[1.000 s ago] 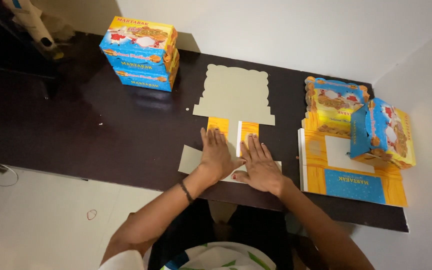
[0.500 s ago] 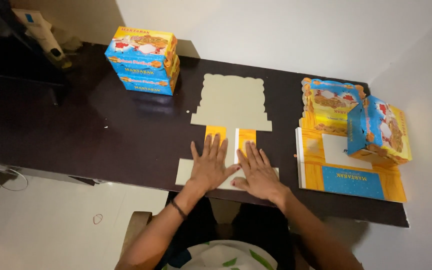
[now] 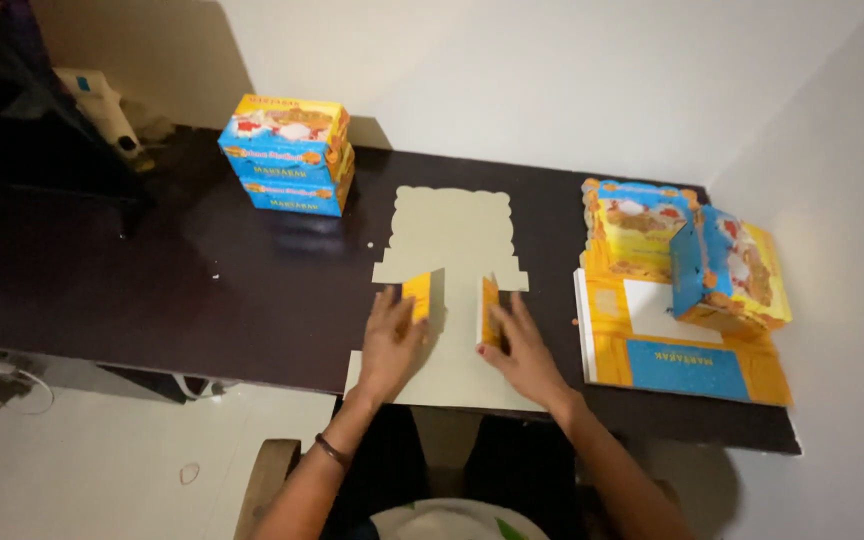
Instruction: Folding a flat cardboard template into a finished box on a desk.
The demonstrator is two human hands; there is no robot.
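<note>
Flat card blank lies plain side up at frame centre on the dark table, near edge overhanging toward the person. Left hand lies on it with fingers spread, fingertips on the raised orange left flap; right hand does the same at the right flap; neither hand is closed around anything. Stack of folded boxes sits upper left, a box pile on flat printed blanks at right.
</note>
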